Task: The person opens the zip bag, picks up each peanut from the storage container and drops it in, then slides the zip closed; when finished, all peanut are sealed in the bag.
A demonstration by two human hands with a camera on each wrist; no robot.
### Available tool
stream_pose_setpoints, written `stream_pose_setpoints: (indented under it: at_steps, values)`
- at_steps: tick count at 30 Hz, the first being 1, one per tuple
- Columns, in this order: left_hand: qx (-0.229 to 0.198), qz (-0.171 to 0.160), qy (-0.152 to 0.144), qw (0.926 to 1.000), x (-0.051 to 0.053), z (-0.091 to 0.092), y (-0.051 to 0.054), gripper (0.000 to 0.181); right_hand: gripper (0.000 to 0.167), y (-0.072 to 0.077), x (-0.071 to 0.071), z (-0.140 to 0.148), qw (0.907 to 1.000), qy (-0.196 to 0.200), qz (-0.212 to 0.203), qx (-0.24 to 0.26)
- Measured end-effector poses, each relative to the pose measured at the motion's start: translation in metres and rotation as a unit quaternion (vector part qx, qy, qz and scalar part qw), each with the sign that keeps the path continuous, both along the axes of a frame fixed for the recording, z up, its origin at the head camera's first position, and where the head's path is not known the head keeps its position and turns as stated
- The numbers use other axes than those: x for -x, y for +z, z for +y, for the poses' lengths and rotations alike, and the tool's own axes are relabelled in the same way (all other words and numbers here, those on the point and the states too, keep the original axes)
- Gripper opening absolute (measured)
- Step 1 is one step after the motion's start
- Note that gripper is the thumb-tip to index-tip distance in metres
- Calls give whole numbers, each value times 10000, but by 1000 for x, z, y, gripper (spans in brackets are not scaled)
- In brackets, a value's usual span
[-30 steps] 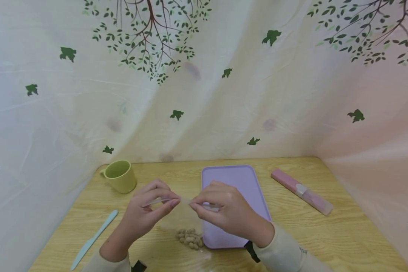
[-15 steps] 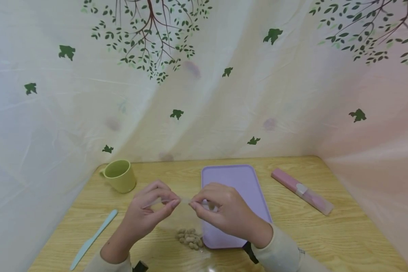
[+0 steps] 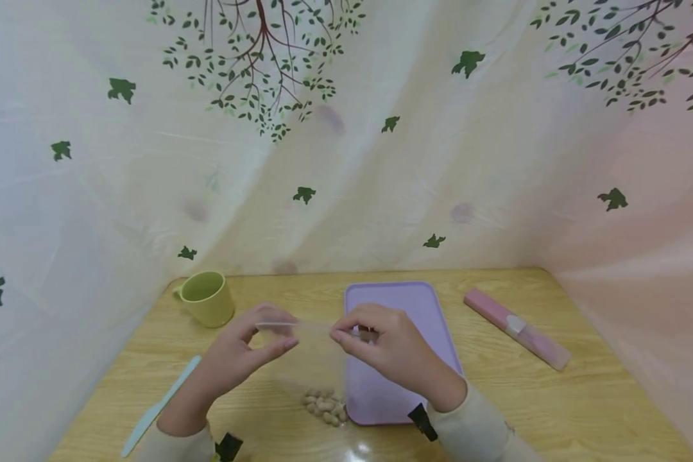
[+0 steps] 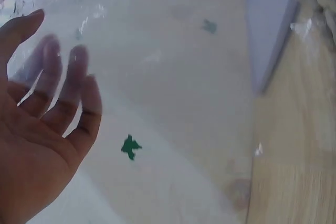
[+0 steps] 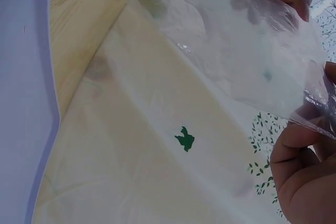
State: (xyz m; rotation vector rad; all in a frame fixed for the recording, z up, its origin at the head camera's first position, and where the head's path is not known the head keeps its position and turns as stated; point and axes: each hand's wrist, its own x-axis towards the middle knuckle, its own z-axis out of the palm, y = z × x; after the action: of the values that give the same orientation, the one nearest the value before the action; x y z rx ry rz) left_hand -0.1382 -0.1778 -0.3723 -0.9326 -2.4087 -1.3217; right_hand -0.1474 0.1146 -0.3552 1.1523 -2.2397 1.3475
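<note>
A clear plastic bag (image 3: 312, 362) hangs between my hands, its top edge showing as a pale line. My right hand (image 3: 389, 343) pinches that edge between thumb and fingers. The left hand (image 3: 233, 353) has its thumb apart from its fingers; in the left wrist view its fingers (image 4: 68, 90) lie behind the clear film, loosely bent. Across the right wrist view the bag (image 5: 220, 45) stretches as a wrinkled sheet. A small heap of peanuts (image 3: 325, 405) shows at the bag's lower end; whether they lie inside it I cannot tell.
A purple tray (image 3: 404, 401) lies beneath my right hand on the wooden table (image 3: 525, 404). To the left are a green mug (image 3: 210, 305) and a light-blue knife (image 3: 158, 407). A pink case (image 3: 516, 328) lies to the right. A leaf-patterned curtain stands behind.
My left thumb and fingers have parted from their pinch on the bag's edge, and the hand has moved slightly left. The right hand keeps its pinch, a little further right.
</note>
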Motion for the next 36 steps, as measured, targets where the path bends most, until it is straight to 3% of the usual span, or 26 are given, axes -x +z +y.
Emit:
stream_pose_setpoints:
  at_steps: [3, 5, 10, 14, 21, 29, 36]
  values:
    - [273, -589, 100, 9978, 4, -10, -4, 26, 6, -2, 4, 1, 9999, -106, -43, 6]
    - [492, -786, 79, 9957, 7, -15, -6, 20, 6, -2, 6, 2, 9998, -152, -82, 40]
    - [867, -833, -226, 9925, 14, -23, -13, 12, 6, -2, 9, 3, 9992, -350, -183, -14]
    - [961, -888, -250, 9911, 16, -25, -12, 17, 10, -1, 11, 7, 9969, -711, -283, -171]
    - [988, -1302, 41, 9865, 15, -29, -6, 19, 39, 1, 20, 18, 9915, -1069, -637, -389]
    - [790, -1666, 192, 9827, 17, -30, -5, 24, 42, 2, 29, 28, 9879, -1169, -816, -610]
    - [896, -1973, 690, 9738, 20, -33, -10, 27, 57, 1, 31, 29, 9749, -1153, -1391, -1298]
